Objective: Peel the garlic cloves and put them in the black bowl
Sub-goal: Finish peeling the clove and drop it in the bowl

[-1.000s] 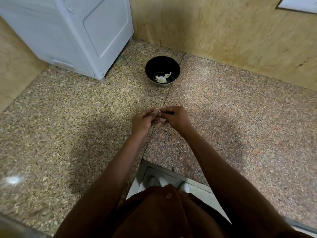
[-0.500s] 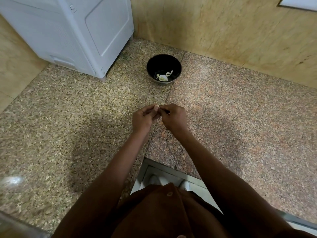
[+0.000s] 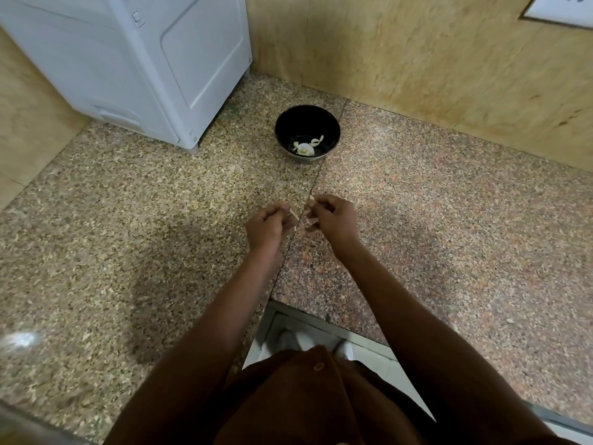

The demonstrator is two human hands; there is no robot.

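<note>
Pinched between left hand [image 3: 268,223] and right hand [image 3: 332,216], papery garlic skin [image 3: 310,199], likely light, fragile, tearing near black bowl [image 3: 307,132].

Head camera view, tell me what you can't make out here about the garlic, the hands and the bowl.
- Head view: what the left hand pinches is a pale sliver, too small to tell skin from clove.
- Head view: the right hand has curled fingers that hide most of what it holds.
- Head view: the pale pieces in the black bowl are too small to count.
- Head view: the white appliance is cut off by the top and left edges.
</note>
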